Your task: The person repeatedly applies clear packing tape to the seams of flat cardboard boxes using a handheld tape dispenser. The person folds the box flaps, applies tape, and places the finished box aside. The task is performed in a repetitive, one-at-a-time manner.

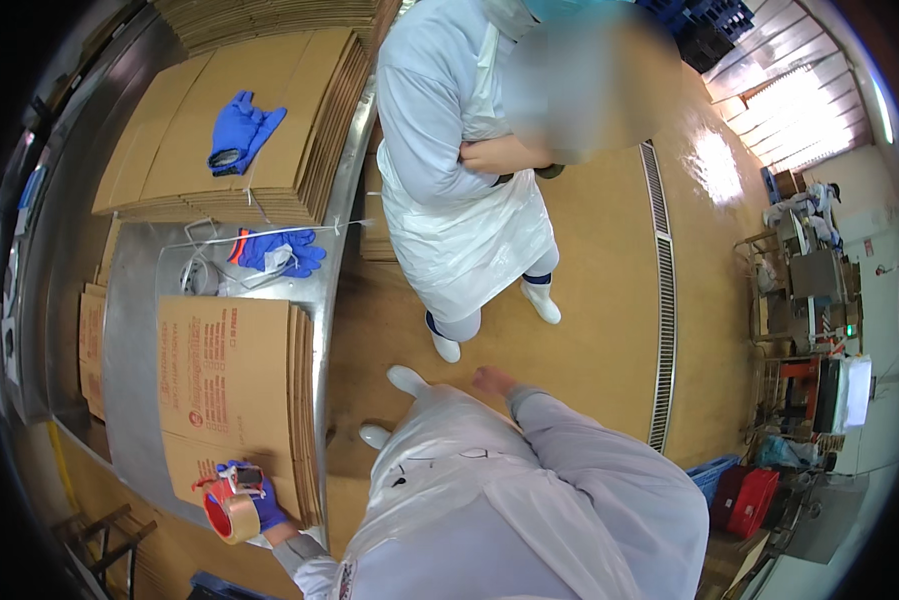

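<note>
My left hand (271,508), in a blue glove, grips a red tape dispenser (219,489) with a roll of tan packing tape (239,521). The dispenser is over the near end of a stack of flat printed cardboard cartons (250,375) on a steel table (138,330). My right hand (492,381) is bare and hangs in front of my apron, away from the table. It looks blurred, so its finger positions are unclear; no object shows in it. A blue glove with an orange cuff (277,251) lies past the carton stack, beside white strapping (203,232) and a tape roll (198,277).
A tied stack of larger flat cartons (216,67) carries another blue glove (245,133). Close ahead, a co-worker in a white apron (464,225) stands with arms folded. A drain grate (663,300) crosses the floor; equipment (817,277) and a red crate (751,502) are right.
</note>
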Motion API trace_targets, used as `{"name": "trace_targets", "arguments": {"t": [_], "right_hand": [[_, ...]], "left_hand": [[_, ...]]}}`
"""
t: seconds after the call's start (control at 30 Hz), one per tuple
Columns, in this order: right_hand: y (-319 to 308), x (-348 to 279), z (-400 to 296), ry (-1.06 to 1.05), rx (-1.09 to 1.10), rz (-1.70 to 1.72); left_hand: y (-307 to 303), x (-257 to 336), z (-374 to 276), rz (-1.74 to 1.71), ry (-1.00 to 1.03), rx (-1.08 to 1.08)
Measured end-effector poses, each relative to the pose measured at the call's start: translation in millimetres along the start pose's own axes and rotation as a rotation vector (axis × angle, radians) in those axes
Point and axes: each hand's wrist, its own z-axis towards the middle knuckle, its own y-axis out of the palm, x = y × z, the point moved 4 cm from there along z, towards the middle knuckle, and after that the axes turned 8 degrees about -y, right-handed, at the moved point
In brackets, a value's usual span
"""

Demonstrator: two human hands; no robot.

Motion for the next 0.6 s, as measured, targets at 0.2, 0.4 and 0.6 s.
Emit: {"name": "trace_targets", "arguments": {"t": [0.2, 0.4, 0.6], "right_hand": [[-40.5, -55.6, 50.7, -0.123, -0.057, -0.105], [-79.7, -174.6, 113.5, -0.261, -0.130, 0.219], [-125.7, -363.8, 148.0, -0.427, -0.165, 0.715]], "left_hand": [[-10.5, 7.7, -4.2, -0.170, 0.009, -0.064], [-14.2, 25.5, -54.5, -0.713, -0.041, -0.371], [-163.8, -21.3, -118.7, -0.963, 0.177, -0.376]]}}
